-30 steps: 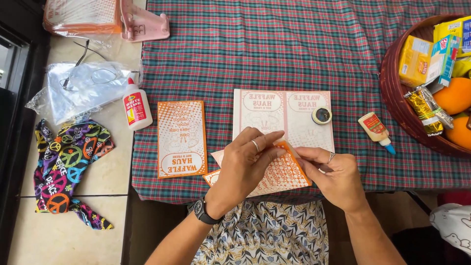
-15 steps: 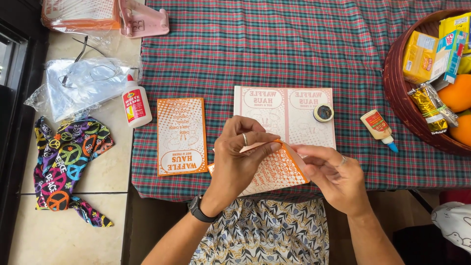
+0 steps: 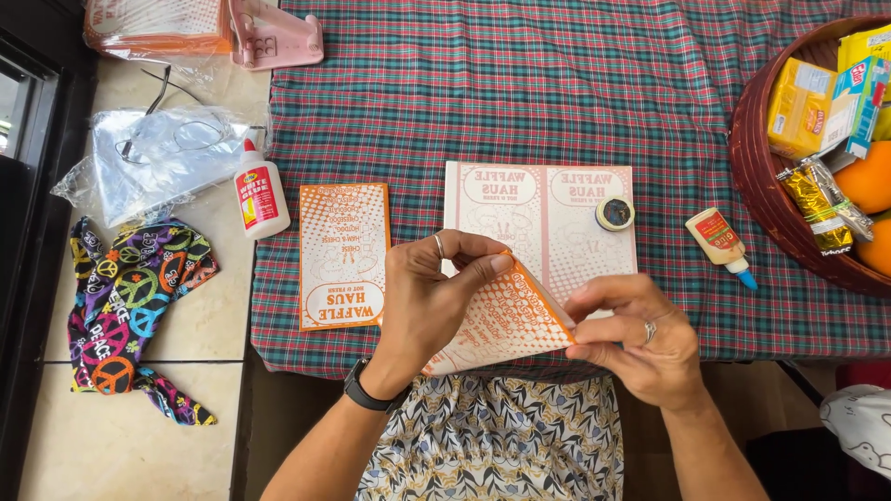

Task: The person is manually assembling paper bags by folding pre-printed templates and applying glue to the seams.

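- The plaid-covered worktop (image 3: 557,83) carries a flat white printed sheet (image 3: 543,218).
- Over its near edge, the orange paper (image 3: 497,325) is now lifted and bent, no longer pressed flat.
- Left hand (image 3: 432,301) and right hand (image 3: 640,339) pinch its edges; creasing well seems to need aligned edges.
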